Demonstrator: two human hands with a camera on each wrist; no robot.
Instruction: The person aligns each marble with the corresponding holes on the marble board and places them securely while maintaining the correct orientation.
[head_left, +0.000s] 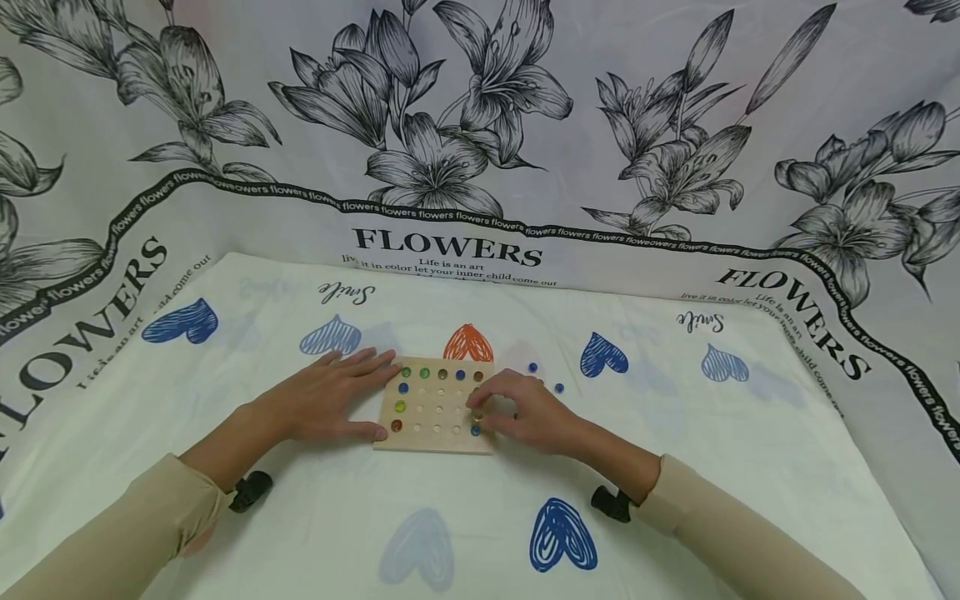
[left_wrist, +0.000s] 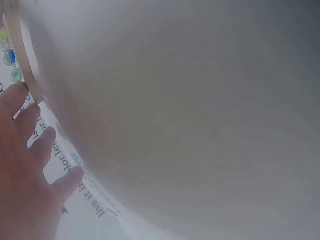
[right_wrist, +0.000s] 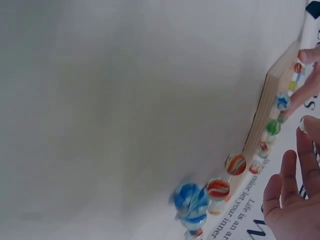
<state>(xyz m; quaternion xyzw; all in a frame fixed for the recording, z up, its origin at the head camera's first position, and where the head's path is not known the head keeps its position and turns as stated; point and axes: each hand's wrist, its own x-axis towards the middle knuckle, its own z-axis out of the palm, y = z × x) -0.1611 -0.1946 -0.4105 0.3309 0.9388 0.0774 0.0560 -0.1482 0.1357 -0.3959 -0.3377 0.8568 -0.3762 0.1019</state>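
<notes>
Marble [right_wrist: 302, 124] sits pinched in right grip [head_left: 536, 412] above board [head_left: 435, 442], left grip [head_left: 333, 398] splayed against its edge.

Big black flowers [head_left: 517, 79] filled the top of the frame.
Below them ran a wavy black stripe [head_left: 397, 209]. A white cloth [head_left: 300, 550] lay lower, with an orange heart [head_left: 468, 342] near the middle and a dark blue heart [head_left: 563, 535] at the bottom.

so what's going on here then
Someone is handling marbles on a wooden board. The spread left hand touches the board's left side; the right hand, over the right side, seems to pinch a marble. Marbles fill the top row and left column, while the middle holes that show look unfilled. At least two blue marbles lie on the cloth to the board's right.
</notes>
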